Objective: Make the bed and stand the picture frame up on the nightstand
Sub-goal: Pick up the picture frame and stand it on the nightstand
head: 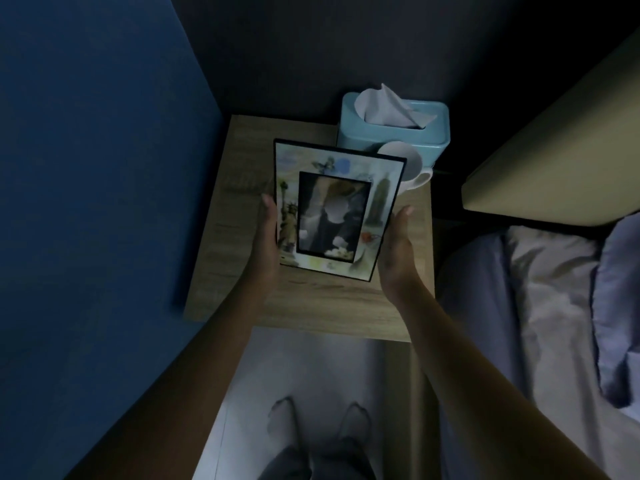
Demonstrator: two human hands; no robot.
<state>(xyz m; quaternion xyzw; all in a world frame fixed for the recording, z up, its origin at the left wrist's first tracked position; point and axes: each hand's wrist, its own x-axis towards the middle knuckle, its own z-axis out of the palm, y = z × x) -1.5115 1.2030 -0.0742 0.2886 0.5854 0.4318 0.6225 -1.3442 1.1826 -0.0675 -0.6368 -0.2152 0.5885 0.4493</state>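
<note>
The picture frame [334, 209], pale with a dark inner border and a photo, is held over the wooden nightstand [311, 306], its face tilted up toward me. My left hand [268, 237] grips its left edge. My right hand [396, 251] presses against its right edge with the fingers behind it. The bed [540, 306] lies to the right with a rumpled pale blue sheet and duvet.
A light blue tissue box [391, 133] stands at the nightstand's back right corner, a white mug [412, 171] just in front of it, close behind the frame. A blue wall [86, 168] runs on the left. The beige headboard [561, 161] is at the right.
</note>
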